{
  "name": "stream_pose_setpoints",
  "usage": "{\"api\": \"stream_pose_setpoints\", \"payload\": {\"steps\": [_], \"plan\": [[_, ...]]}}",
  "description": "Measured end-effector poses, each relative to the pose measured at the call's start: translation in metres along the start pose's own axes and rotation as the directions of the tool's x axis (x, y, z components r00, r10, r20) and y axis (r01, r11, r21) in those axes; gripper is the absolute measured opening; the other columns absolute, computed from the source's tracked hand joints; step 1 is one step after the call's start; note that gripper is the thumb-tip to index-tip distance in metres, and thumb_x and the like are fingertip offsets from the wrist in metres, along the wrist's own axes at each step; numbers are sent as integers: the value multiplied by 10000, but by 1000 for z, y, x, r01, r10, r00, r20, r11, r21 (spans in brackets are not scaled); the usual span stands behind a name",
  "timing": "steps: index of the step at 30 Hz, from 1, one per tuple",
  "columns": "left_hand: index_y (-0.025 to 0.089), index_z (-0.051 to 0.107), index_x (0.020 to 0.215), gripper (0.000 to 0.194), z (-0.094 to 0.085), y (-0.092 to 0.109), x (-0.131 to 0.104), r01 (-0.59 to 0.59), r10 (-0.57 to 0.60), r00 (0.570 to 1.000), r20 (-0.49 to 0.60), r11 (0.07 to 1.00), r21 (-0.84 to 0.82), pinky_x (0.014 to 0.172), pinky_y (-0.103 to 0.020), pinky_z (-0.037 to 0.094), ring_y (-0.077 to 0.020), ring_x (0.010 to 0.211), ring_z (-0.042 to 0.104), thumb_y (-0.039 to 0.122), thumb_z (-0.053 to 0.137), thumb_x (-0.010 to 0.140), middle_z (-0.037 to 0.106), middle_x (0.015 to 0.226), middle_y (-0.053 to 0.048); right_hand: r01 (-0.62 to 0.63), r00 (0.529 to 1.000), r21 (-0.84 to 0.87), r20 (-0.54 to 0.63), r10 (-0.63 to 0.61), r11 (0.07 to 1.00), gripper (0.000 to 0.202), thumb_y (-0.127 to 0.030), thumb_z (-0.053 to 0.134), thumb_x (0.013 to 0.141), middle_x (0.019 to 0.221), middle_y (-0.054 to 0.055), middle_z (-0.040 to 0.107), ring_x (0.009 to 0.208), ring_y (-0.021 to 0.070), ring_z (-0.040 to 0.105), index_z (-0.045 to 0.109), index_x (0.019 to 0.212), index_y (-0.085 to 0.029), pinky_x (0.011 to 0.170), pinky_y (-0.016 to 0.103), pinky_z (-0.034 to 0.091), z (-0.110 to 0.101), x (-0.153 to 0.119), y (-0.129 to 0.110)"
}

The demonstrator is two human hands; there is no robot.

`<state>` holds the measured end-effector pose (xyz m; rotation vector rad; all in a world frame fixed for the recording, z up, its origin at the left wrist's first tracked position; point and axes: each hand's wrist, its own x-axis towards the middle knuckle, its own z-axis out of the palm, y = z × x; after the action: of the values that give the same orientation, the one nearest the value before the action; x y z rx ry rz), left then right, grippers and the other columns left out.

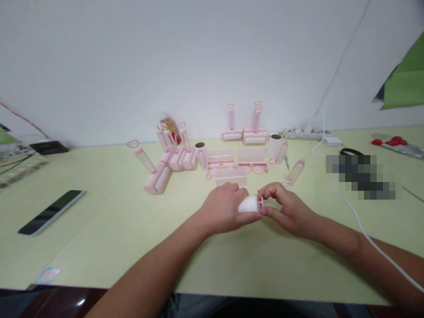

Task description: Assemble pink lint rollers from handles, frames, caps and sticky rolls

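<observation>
My left hand (220,210) is wrapped round a white lint roller roll (247,204), which lies sideways above the table. At the roll's right end, my right hand (288,210) pinches a small pink end piece (261,202) between thumb and fingers. Just beyond my hands sit two opened pink cases (221,164) (253,167) with see-through lids. A separate translucent cover (231,177) lies nearest to my left hand. Standing white rolls with brown cores (200,150) (274,145) flank the cases. Two pink see-through handles (296,172) (282,153) are right of them.
Several assembled pink rollers (157,179) stand at the left and by the wall (255,134). A phone (52,213) lies far left. A power strip (306,134), a black band (351,152) and red-handled scissors (395,141) are right. A white cable (374,243) crosses over my right forearm.
</observation>
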<state>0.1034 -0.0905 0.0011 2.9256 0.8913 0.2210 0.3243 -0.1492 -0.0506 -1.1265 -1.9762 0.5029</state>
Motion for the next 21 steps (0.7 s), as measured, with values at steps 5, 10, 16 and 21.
{"api": "stream_pose_setpoints", "payload": {"steps": [5,10,16,21], "plan": [[183,572,1008,607,4,-2,1,23,-22,1000,21,999,-47,617,-303,397,-214,787,589,749,422,848,597,959,-69,33,999,-17,-24,-34,999,168,-308,604,921,1002,61,602,916,204,578,493,1020,-231,820,357,472,0,0,1],[181,548,1029,615,8,-3,2,47,-45,997,59,998,-32,594,-302,394,-221,775,613,755,434,838,605,1008,-71,-6,1000,116,-15,7,993,243,-330,583,932,1056,73,583,976,206,591,490,1136,-236,866,362,513,4,-3,1],[179,544,1046,595,13,0,3,75,-75,997,33,997,-29,627,-315,437,-230,813,630,730,419,862,607,1026,-72,-148,988,172,77,136,974,708,-494,624,873,1342,155,499,1038,247,598,310,1433,-194,825,372,543,7,-3,0],[195,520,1165,494,17,8,5,64,-64,998,21,998,1,644,-327,469,-238,854,636,609,469,902,597,1076,-74,-187,982,127,55,181,974,602,-514,529,920,1194,150,610,977,258,612,418,1372,-134,857,399,499,16,-2,-2]]}}
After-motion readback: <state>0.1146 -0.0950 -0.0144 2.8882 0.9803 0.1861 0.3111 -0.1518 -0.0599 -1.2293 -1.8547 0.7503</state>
